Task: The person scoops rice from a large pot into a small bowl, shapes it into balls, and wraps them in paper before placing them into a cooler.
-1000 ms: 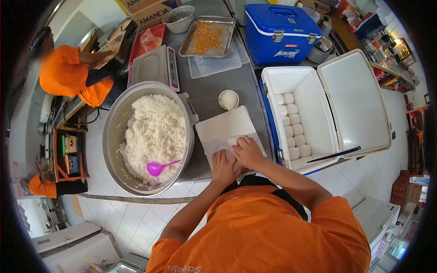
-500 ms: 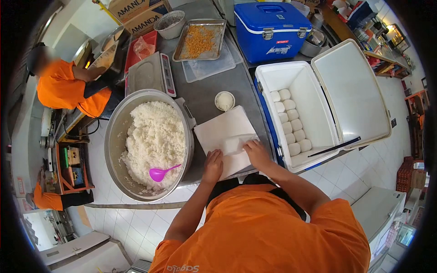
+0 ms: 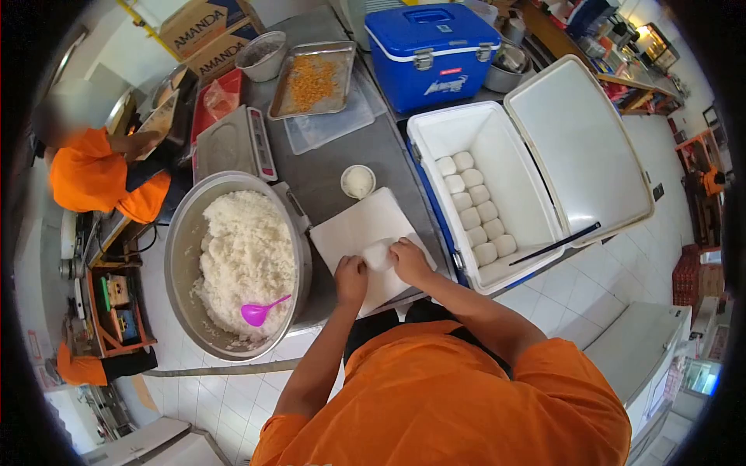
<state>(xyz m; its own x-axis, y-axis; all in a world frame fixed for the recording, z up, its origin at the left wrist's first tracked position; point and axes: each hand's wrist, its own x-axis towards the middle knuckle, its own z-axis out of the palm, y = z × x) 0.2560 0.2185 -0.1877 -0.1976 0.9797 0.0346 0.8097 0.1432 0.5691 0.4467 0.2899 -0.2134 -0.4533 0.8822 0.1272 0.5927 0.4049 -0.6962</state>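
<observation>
A small white bundle [image 3: 378, 255] lies on a stack of white paper sheets [image 3: 342, 231] at the table's front edge. My left hand [image 3: 351, 278] is at its left side with fingers curled, and my right hand [image 3: 409, 260] pinches its right side. Left of the paper stands a big metal pot [image 3: 179, 291] of white rice [image 3: 245, 256] with a purple scoop [image 3: 255, 314] on top. Behind the paper is a small bowl [image 3: 358, 182] with white contents. To the right, an open white cooler [image 3: 528, 225] holds several rounded white bundles [image 3: 472, 198] in rows.
Further back are a blue cooler [image 3: 435, 58], a metal tray [image 3: 342, 58] with orange shreds, a scale [image 3: 227, 144], a grey bowl [image 3: 262, 56] and cardboard boxes [image 3: 210, 35]. A person in orange [image 3: 89, 175] works at the left; another [image 3: 81, 369] is lower left.
The bundle between my hands looks more compact and rounded than the flatter, longer wrapper before. My fingers have curled in more. The whole view has shifted, with the table items lying further left.
</observation>
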